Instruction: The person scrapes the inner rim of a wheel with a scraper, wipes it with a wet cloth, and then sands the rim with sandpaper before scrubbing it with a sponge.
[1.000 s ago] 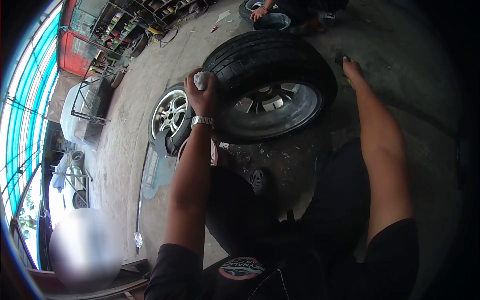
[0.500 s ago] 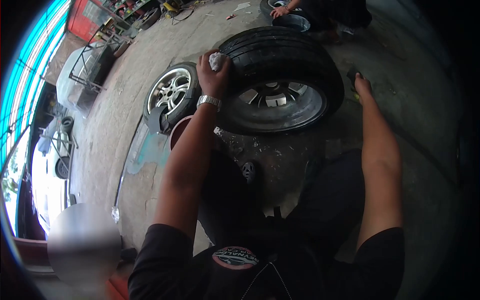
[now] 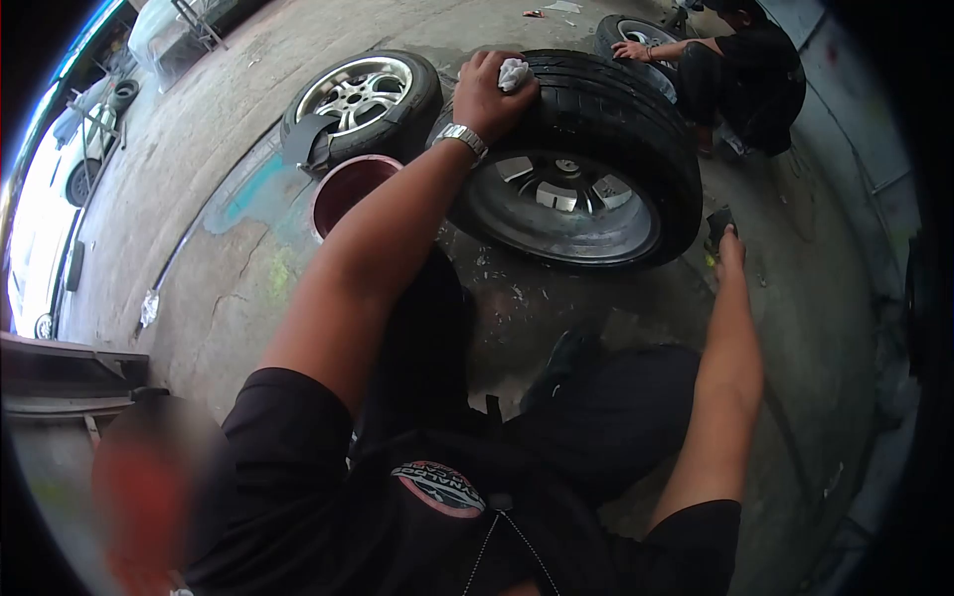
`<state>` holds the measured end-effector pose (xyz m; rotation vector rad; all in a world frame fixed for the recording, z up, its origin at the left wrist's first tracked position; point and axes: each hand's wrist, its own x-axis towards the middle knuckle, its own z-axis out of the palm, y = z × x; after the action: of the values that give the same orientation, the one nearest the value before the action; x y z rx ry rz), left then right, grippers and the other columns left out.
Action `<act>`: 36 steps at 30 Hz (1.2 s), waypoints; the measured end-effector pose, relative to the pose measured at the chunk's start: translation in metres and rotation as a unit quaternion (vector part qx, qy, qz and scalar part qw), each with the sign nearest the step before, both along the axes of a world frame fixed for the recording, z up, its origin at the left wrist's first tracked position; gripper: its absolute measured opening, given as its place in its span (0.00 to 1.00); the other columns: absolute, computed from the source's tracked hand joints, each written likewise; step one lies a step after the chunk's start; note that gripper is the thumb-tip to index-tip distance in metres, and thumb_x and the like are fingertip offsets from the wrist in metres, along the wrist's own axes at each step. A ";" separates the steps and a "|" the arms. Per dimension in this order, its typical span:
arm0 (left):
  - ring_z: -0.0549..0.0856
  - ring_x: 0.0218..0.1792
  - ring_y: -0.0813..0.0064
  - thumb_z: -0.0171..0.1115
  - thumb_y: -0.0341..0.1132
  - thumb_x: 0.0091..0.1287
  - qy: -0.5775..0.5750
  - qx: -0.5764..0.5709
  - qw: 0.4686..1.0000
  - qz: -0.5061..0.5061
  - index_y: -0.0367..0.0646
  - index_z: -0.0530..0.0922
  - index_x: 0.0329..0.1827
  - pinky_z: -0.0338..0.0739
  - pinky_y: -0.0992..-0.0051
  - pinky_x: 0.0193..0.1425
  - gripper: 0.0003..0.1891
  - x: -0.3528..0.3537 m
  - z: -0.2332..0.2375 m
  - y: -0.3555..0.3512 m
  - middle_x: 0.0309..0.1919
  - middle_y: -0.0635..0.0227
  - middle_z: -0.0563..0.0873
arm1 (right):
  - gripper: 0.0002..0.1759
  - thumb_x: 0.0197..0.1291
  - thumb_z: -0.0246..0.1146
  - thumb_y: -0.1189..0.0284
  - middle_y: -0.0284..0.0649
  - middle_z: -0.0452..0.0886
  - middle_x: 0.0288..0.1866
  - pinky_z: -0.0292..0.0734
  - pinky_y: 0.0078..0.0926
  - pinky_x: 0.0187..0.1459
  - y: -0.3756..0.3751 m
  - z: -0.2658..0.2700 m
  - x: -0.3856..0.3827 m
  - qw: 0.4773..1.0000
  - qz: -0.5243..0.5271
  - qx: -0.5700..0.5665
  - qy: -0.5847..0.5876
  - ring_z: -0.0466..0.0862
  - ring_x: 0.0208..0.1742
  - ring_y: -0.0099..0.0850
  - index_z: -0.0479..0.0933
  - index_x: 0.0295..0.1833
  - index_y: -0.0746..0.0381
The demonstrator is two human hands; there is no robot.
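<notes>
A large wheel with a black tire [image 3: 636, 114] stands tilted in front of me, its silver rim [image 3: 596, 233] facing my side. My left hand [image 3: 487, 99], with a metal watch at the wrist, rests on the upper left of the tread. Its fingers are closed on a crumpled white rag [image 3: 514, 74]. Off to the right of the tire, my right hand [image 3: 731, 253] is closed around a dark flat pad [image 3: 719, 223]. Something yellow-green shows below that pad; I cannot make out what it is.
A reddish bucket [image 3: 323, 204] stands beside my left forearm. Behind it lies another wheel [image 3: 422, 104] with a dark flap-like piece [image 3: 308, 139] against it. At the upper right a person in black [image 3: 760, 74] crouches, one hand at a further wheel [image 3: 621, 30].
The view has turned, bringing the crouching person and more of the bucket into sight. My left hand with the rag sits further right along the tread. My right hand still holds the pad.
</notes>
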<state>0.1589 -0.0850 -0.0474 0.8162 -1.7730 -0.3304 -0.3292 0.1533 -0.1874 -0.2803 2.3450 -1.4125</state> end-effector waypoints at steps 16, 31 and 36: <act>0.80 0.57 0.52 0.75 0.50 0.55 -0.014 0.022 0.998 0.058 0.55 0.85 0.52 0.77 0.56 0.60 0.23 -0.008 0.001 0.009 0.51 0.61 0.83 | 0.22 0.75 0.59 0.61 0.46 0.81 0.57 0.84 0.53 0.45 0.005 0.020 0.017 0.993 0.012 -0.060 -0.099 0.85 0.50 0.43 0.71 0.67 0.61; 0.85 0.45 0.65 0.73 0.41 0.63 0.071 0.034 0.990 -0.116 0.47 0.83 0.52 0.80 0.68 0.50 0.16 -0.037 0.008 0.007 0.43 0.64 0.85 | 0.29 0.72 0.60 0.58 0.54 0.84 0.61 0.77 0.39 0.60 -0.029 0.084 0.044 0.978 -0.044 -0.107 0.175 0.85 0.61 0.45 0.77 0.67 0.70; 0.89 0.38 0.54 0.69 0.40 0.60 0.232 0.231 0.934 -0.144 0.39 0.82 0.40 0.81 0.62 0.45 0.13 -0.022 0.014 -0.012 0.32 0.54 0.89 | 0.28 0.73 0.60 0.58 0.54 0.86 0.59 0.77 0.36 0.59 -0.043 0.136 0.086 0.950 -0.018 -0.168 0.264 0.86 0.58 0.43 0.78 0.66 0.70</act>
<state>0.1370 -0.0965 -0.0331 0.7189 -1.3737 -1.0788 -0.2430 0.1100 -0.0513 -0.8043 2.4949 -1.9498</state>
